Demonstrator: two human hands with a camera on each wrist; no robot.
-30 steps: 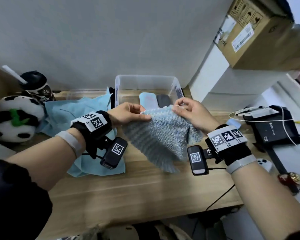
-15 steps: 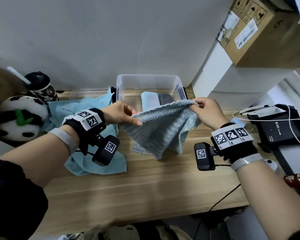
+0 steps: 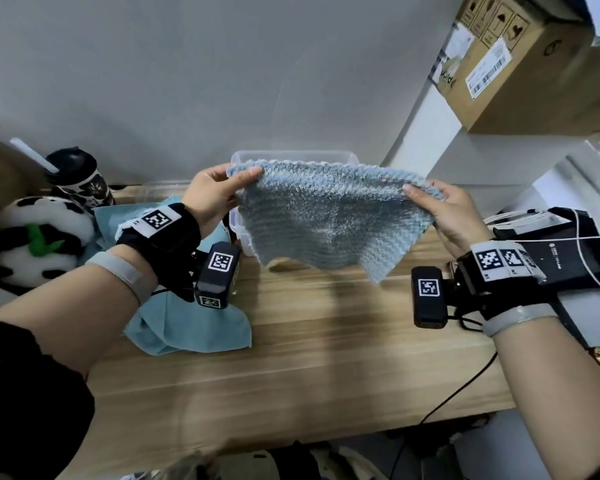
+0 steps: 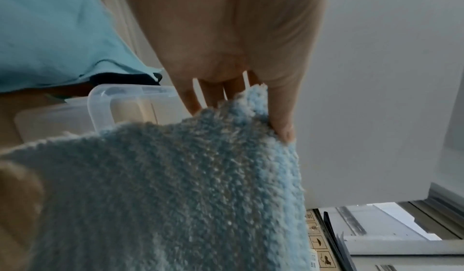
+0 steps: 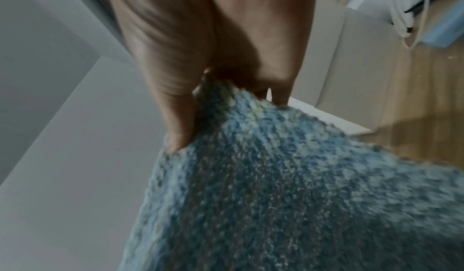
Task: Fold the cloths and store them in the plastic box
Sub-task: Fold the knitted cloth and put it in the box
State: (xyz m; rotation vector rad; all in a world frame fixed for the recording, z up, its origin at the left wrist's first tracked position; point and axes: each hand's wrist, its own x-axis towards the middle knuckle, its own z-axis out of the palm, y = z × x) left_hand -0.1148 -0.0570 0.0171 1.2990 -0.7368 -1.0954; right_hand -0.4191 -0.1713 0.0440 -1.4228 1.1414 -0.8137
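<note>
A fluffy grey-blue cloth hangs spread out in the air above the wooden table, in front of the clear plastic box. My left hand pinches its top left corner, thumb on the near side. My right hand pinches the top right corner. The left wrist view shows the thumb and fingers clamped on the fluffy cloth, with the box rim behind. In the right wrist view the cloth hangs from the pinching fingers. The cloth hides the box's contents.
A smooth light blue cloth lies crumpled on the table under my left wrist. A panda plush and a dark cup stand at the far left. A black device with white cables sits at the right, a cardboard box above.
Both hands have moved apart and upward, stretching the bunched fluffy cloth flat between them. It now hangs lifted in front of the box, covering its inside.
</note>
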